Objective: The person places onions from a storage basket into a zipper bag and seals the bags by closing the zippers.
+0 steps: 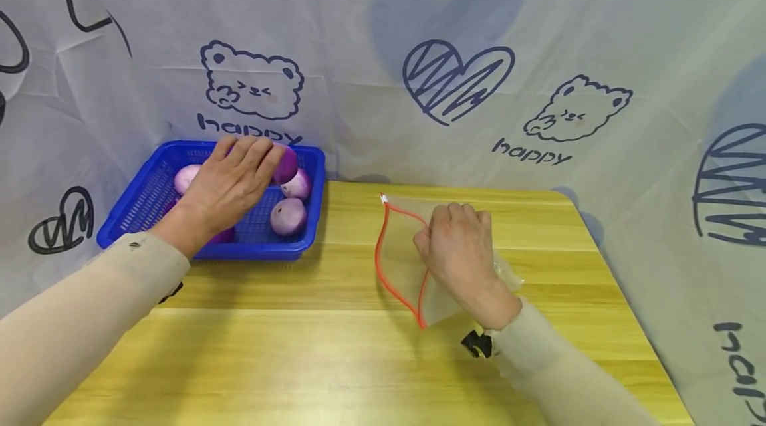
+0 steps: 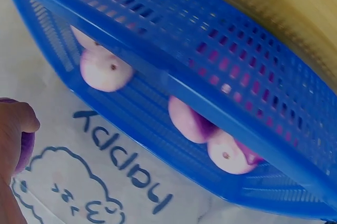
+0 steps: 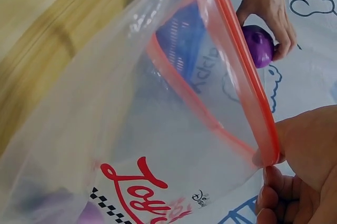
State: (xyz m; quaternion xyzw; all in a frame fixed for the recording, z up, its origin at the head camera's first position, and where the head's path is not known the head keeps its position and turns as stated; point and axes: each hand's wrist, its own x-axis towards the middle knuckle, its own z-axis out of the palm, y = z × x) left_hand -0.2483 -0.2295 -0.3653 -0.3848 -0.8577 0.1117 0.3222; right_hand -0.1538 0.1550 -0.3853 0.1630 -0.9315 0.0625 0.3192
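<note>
My left hand (image 1: 227, 180) holds a glossy purple onion (image 1: 286, 165) above a blue plastic basket (image 1: 320, 193). In the right wrist view this onion (image 3: 258, 46) sits between thumb and fingers. Several more onions, purple with pale pinkish ends, lie in the basket, such as one onion (image 1: 288, 216) near its right side; my forearm and hand hide part of them. With my right hand (image 1: 462, 250) I pinch the rim of a clear zip bag (image 1: 397, 253) with a red zip edge. Its mouth gapes toward the basket. Blurred purple shapes (image 3: 90, 214) show at the bag's lower end.
A wooden table (image 1: 287, 353) carries the basket at the back left and the bag at right of centre. Pale cloth (image 1: 359, 80) printed with hearts and bears hangs behind and along the sides. A black strap buckle (image 1: 477, 344) hangs at my right wrist.
</note>
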